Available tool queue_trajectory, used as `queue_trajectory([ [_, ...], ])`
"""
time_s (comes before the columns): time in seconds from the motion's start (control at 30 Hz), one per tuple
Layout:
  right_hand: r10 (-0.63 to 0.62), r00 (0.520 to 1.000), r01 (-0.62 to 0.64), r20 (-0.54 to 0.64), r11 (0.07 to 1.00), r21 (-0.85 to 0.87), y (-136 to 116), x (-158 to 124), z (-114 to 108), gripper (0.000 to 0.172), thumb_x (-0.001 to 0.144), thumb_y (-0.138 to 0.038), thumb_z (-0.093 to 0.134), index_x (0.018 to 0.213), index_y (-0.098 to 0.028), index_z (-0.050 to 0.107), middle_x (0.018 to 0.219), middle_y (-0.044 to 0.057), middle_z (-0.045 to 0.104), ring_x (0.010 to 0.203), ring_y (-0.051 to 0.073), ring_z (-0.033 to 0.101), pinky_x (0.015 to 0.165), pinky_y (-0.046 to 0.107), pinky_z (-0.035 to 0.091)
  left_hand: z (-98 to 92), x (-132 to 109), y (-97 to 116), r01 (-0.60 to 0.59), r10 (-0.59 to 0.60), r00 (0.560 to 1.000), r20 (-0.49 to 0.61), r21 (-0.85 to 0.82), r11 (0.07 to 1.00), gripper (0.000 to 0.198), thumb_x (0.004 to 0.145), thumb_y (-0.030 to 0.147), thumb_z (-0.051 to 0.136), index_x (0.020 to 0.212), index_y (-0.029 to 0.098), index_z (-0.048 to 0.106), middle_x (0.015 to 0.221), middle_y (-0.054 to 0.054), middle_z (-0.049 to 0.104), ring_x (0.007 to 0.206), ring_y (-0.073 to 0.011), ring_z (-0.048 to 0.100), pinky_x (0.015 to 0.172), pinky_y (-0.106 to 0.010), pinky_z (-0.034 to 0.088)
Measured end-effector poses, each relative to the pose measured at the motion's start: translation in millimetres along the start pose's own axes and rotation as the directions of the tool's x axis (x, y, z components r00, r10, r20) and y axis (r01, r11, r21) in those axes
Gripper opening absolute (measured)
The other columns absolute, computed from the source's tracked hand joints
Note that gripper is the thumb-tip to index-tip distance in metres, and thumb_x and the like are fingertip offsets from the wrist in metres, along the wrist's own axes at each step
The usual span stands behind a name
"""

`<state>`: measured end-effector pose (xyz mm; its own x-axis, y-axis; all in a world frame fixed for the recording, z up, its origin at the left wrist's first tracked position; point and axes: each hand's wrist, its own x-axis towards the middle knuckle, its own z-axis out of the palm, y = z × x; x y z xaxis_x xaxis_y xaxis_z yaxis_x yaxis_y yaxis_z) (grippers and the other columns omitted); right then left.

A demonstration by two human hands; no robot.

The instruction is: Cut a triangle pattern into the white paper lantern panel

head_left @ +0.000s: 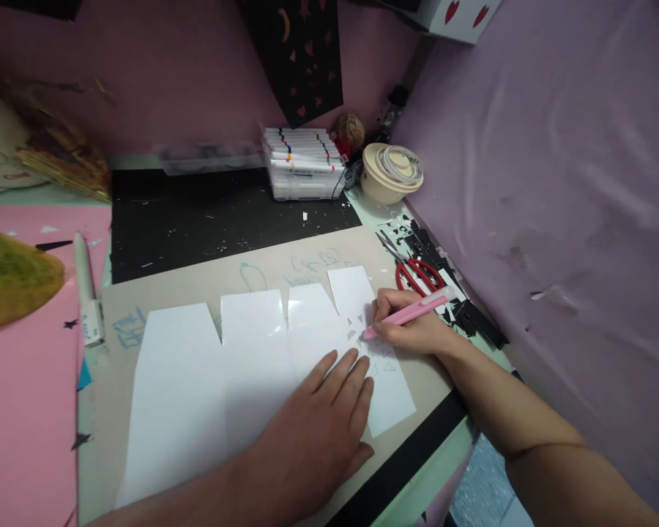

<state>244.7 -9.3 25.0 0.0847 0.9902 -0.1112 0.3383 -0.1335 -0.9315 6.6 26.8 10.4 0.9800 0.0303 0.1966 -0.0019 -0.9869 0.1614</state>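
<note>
A white sheet of card (252, 366) with notched, flap-like upper edges lies on the beige board. My left hand (329, 417) rests flat on its right part, fingers stretched out. My right hand (403, 322) grips a pink craft knife (417, 309), slanted, with its tip down at the right flap of the card. Around that tip are small cut-out shapes, and pencilled triangles (389, 367) show just below. The blade itself is too small to make out.
Red-handled scissors (417, 274) lie beyond my right hand, beside black paper scraps (466, 311). Behind the beige board (115, 300) are a marker box (306, 165) and a cream bowl (387, 179). At left, yellow tape (22, 278) and a white pen-like tool (86, 289) rest on pink paper (27, 410).
</note>
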Motion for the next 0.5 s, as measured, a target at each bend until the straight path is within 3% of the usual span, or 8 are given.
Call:
queue_trajectory([
  [0.2,-0.023,0.999,0.025,-0.027,0.998,0.062,2.9,0.3,-0.2,0.018,0.068,-0.009,0.061,0.065,-0.022,0.048,0.064,-0.002,0.061,0.058,0.013,0.053,0.052,0.025,0.039,0.3,-1.4,0.4,-0.005,0.005,1.000,-0.003,0.002,1.000,0.057,0.099,0.052,0.035,0.134,0.010,0.052,0.145,-0.016,0.052,0.137,-0.0316,0.044,0.114,-0.045,0.018],
  [0.37,-0.184,0.977,0.210,-0.107,0.915,0.344,-6.3,1.0,1.1,0.022,0.078,-0.030,0.072,0.074,-0.024,0.051,0.065,-0.004,0.059,0.061,0.014,0.054,0.065,0.032,0.049,-1.9,-1.0,0.2,0.000,0.000,1.000,-0.008,-0.002,1.000,0.058,0.098,0.053,0.037,0.134,0.010,0.051,0.144,-0.015,0.053,0.136,-0.0313,0.043,0.114,-0.045,0.021],
  [0.43,-0.201,0.979,0.197,-0.047,0.848,0.491,-11.3,-0.1,3.5,0.029,0.079,-0.043,0.072,0.076,-0.025,0.049,0.061,-0.007,0.056,0.055,0.012,0.050,0.073,0.038,0.052,-4.1,0.0,-0.1,0.009,-0.010,1.000,-0.013,-0.014,1.000,0.059,0.095,0.055,0.042,0.132,0.011,0.054,0.137,-0.014,0.059,0.131,-0.0302,0.048,0.113,-0.044,0.024],
  [0.5,-0.187,0.977,0.103,0.100,0.829,0.549,-14.4,-1.3,7.2,0.033,0.082,-0.050,0.067,0.075,-0.025,0.048,0.058,-0.008,0.054,0.049,0.010,0.046,0.076,0.043,0.054,-6.6,1.1,0.1,0.021,-0.022,0.999,-0.031,-0.026,0.999,0.058,0.093,0.056,0.047,0.128,0.011,0.056,0.128,-0.013,0.063,0.123,-0.0291,0.053,0.112,-0.043,0.028],
])
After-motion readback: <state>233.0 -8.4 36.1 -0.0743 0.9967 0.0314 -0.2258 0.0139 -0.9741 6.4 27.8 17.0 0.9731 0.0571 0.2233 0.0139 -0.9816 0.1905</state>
